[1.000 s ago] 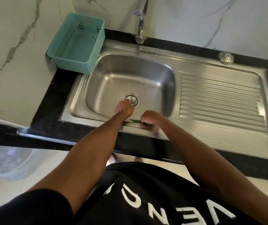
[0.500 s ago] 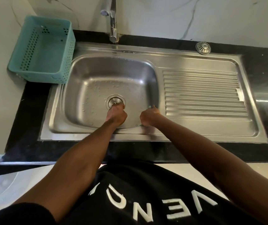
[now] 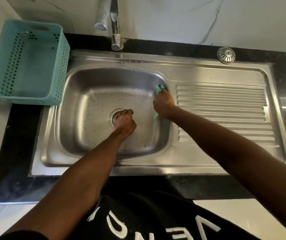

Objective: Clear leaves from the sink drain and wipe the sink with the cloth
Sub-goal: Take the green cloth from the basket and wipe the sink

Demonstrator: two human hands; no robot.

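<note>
At far left a teal basket (image 3: 26, 63) sits on the black counter (image 3: 19, 135), beside the steel sink (image 3: 90, 101). Your left hand (image 3: 124, 122) rests at the drain (image 3: 115, 116), fingers curled over its edge, likely feeling for leaves; none show, and whether the grip holds anything cannot be told. Your right hand (image 3: 163, 105) has its grip clamped on the green cloth (image 3: 160, 88), pressed to the basin's right wall, probably to wipe it. Further right lie the ribbed drainboard (image 3: 225, 110) and a strainer cap (image 3: 226, 55). Droplets fleck the basin; marble wall (image 3: 173, 18) behind the tap (image 3: 115, 23).
</note>
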